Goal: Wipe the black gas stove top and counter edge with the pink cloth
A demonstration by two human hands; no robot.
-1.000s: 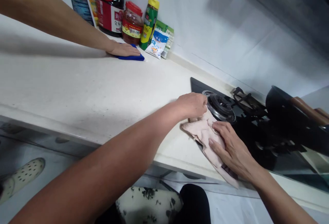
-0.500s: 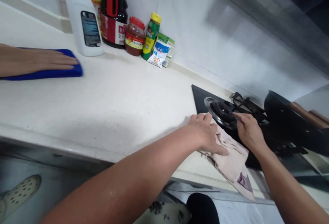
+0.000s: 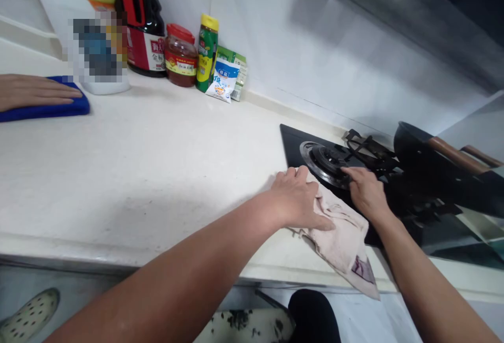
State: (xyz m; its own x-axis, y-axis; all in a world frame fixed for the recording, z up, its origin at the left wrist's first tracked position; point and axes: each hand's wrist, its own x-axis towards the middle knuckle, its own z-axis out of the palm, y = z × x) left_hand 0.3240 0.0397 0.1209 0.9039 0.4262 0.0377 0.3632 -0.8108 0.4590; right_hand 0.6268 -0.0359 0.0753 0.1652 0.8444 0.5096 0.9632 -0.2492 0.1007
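Note:
My left hand [image 3: 297, 198] presses on a pale pink cloth [image 3: 342, 232] with a purple patch, its fingers bent over the cloth's edge. The cloth lies across the left edge of the black gas stove [image 3: 291, 141] and the counter, one corner hanging over the front. Over the stove, my right hand [image 3: 366, 190] stretches its index finger to the rim of the round burner [image 3: 325, 162]. Its other fingers are partly hidden beneath the palm, and I see nothing held in it.
At left, another person's hand [image 3: 35, 91] lies flat on a blue cloth [image 3: 81, 105]. A white bottle [image 3: 112, 86], a dark sauce bottle [image 3: 137, 54], a red-lidded jar [image 3: 181, 62], a green bottle [image 3: 207, 56] and packets line the wall. A dark wok [image 3: 417, 146] sits on the stove's right.
The view has shifted, so most things appear farther left. My left hand remains on the pink cloth and my right hand remains at the burner.

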